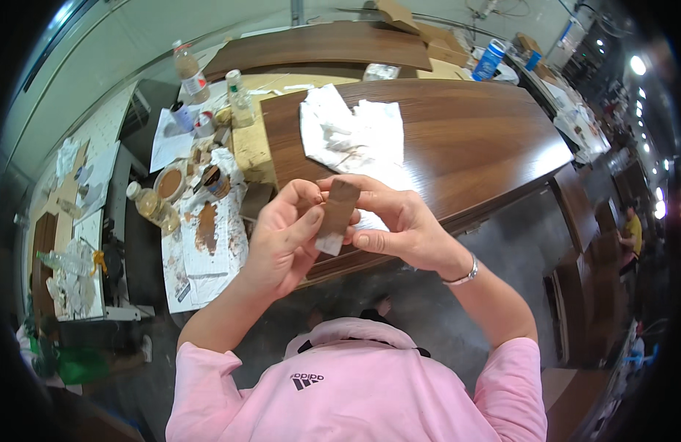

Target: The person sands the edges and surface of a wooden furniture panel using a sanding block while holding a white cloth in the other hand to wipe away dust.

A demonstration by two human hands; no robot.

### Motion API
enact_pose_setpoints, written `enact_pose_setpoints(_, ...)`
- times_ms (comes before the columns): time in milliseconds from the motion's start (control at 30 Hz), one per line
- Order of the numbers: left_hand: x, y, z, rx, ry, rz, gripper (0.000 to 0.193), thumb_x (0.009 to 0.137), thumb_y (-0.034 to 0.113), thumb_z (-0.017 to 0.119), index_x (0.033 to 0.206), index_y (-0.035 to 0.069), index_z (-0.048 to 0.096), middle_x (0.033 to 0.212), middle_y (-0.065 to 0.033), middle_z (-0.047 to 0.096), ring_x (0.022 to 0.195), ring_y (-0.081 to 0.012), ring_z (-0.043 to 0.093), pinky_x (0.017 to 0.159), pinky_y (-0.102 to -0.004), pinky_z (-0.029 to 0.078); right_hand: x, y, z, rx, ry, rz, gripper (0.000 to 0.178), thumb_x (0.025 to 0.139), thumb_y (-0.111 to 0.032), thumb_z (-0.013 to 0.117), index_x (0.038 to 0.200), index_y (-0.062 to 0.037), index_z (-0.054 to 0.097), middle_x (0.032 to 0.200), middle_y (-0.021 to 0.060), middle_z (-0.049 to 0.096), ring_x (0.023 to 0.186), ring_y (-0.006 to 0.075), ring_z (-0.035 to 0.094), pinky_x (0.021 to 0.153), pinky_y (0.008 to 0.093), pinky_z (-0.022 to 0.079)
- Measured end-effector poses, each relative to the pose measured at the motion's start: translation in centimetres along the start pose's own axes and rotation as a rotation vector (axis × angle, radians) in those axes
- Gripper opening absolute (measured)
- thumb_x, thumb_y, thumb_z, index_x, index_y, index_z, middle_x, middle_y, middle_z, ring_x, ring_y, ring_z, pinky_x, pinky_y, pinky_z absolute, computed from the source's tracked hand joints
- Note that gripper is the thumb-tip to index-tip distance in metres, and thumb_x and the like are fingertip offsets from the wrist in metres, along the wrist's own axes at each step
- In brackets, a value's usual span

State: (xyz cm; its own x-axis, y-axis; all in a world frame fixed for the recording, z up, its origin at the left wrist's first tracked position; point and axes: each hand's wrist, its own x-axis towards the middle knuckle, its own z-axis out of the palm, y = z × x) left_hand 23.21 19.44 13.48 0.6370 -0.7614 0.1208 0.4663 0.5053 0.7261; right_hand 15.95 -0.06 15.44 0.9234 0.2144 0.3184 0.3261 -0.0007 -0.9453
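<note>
Between my two hands is a small flat brown strip with a whitish lower end (338, 212); its exact kind I cannot make out. My left hand (285, 234) pinches its left side, thumb on the front. At the strip's right side, my right hand (399, 225) curls its fingers around the edge, thumb below and apart from the index finger. Both hands are raised in front of the near edge of a dark brown wooden panel (473, 140). On that panel, just beyond the hands, lies a crumpled white cloth (355, 125) with brown stains.
At left, a stained paper sheet (208, 258) carries a tub of brown paste (170, 182), a small jar (215, 181) and a bottle of yellowish liquid (153, 209). More bottles (240, 99) stand behind. Another brown panel (318, 50) lies at the back, near a blue can (489, 60).
</note>
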Motion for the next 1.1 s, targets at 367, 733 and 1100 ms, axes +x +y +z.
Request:
enact_pose_setpoints(367, 12.4, -1.1, 1.6, 1.433, -0.16, 0.375, 0.028, 0.092, 0.017, 0.068, 0.115, 0.002, 0.063, 0.108, -0.0122, 0.071, 0.103, -0.022, 0.067, 0.094, -0.0358, 0.05, -6.6, -0.6, -7.2, 0.216, 0.806, 0.042, 0.019, 0.083, -0.005, 0.062, 0.101, 0.0005, 0.063, 0.093, 0.0087, 0.068, 0.084, 0.0128, 0.062, 0.078, 0.0266, 0.048)
enact_pose_setpoints(733, 6.8, -6.2, 2.4, 1.889, -0.635, 0.367, 0.067, 0.081, 0.048, 0.072, 0.136, 0.012, 0.058, 0.146, -0.021, 0.05, 0.135, -0.0418, 0.046, 0.111, -0.0593, 0.034, -7.0, 5.0, -15.0, 0.109, 0.843, 0.083, 0.009, 0.086, -0.002, 0.059, 0.093, 0.0008, 0.062, 0.079, -0.0002, 0.06, 0.069, 0.0061, 0.055, 0.063, 0.0214, 0.046)
enact_pose_setpoints(1100, -0.2, 2.0, -3.7, 1.502, 0.793, 0.218, 0.031, 0.086, 0.005, 0.071, 0.117, 0.0, 0.068, 0.098, -0.0161, 0.074, 0.085, -0.016, 0.071, 0.076, -0.0299, 0.056, -7.2, 4.2, -13.5, 0.134, 0.679, 0.121, 0.01, 0.081, -0.002, 0.057, 0.09, 0.0006, 0.057, 0.075, 0.0005, 0.057, 0.064, 0.0072, 0.052, 0.059, 0.023, 0.043)
